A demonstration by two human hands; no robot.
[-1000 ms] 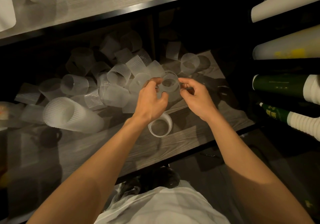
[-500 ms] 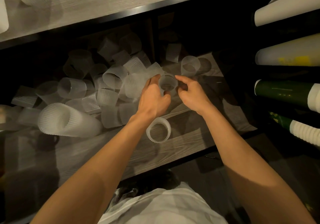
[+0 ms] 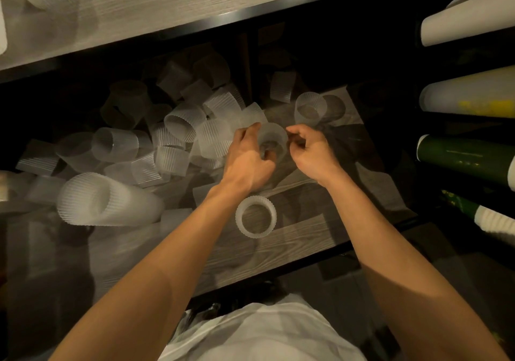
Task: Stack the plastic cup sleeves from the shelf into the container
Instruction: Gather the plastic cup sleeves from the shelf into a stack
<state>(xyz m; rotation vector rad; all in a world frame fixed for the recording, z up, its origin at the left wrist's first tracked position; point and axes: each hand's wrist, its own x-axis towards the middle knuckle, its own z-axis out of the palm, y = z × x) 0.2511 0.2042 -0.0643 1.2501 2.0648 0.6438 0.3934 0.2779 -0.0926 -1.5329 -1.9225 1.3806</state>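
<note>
Head view: gripping one ribbed cup sleeve (image 3: pixel 273 135), left hand (image 3: pixel 248 162) and right hand (image 3: pixel 312 154) curled round its rim, above shelf (image 3: pixel 292 238) beside sleeve pile (image 3: pixel 178 137).

The near side of the translucent cup sleeve (image 3: pixel 272 137) is covered by the left hand (image 3: pixel 248 162), whose fingertips are seen only dimly through the plastic. Whether the curled fingers of the right hand (image 3: pixel 313 154) grip the sleeve's rim cannot be told. At the back of the lower shelf (image 3: pixel 292 238), the loose sleeves (image 3: pixel 178 76) are swallowed by shadow and cannot be counted. The rolls (image 3: pixel 471 96) are cut off by the right edge, the white shirt (image 3: pixel 259 335) by the bottom edge.
</note>
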